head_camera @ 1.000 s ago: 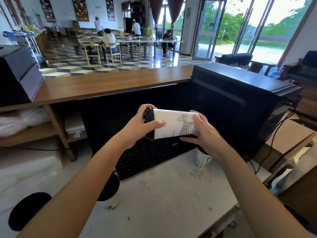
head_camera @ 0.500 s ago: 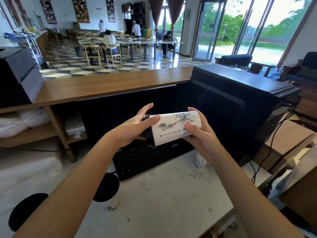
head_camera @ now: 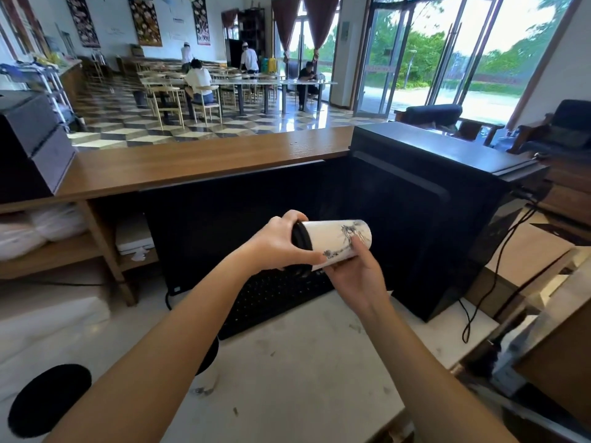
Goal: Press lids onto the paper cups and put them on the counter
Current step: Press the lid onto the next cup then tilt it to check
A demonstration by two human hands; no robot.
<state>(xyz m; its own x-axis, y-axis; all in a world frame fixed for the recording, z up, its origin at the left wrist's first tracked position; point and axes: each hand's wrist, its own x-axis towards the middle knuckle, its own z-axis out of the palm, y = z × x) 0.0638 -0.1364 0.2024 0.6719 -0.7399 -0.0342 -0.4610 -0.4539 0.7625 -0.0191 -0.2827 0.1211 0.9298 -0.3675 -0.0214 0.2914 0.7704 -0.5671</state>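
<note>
A white paper cup (head_camera: pixel 335 239) with an ink drawing lies on its side in the air above the keyboard, its black lid (head_camera: pixel 300 239) pointing left. My left hand (head_camera: pixel 278 243) wraps around the lid end, thumb along the cup's lower side. My right hand (head_camera: pixel 355 273) holds the cup's body from below near its base. The brown wooden counter (head_camera: pixel 198 164) runs across behind, above the black monitor back. Black lids (head_camera: pixel 48 399) lie at the lower left, one partly hidden under my left forearm.
A black keyboard (head_camera: pixel 271 298) sits on the white work surface (head_camera: pixel 287 378). A large black machine (head_camera: pixel 425 199) stands at right with cables hanging. A black box (head_camera: pixel 28 145) stands on the counter's left end. People sit at tables in the hall beyond.
The cup has turned in my hands, showing a different side of its drawing. Both hands rose slightly and my right hand moved under the cup.
</note>
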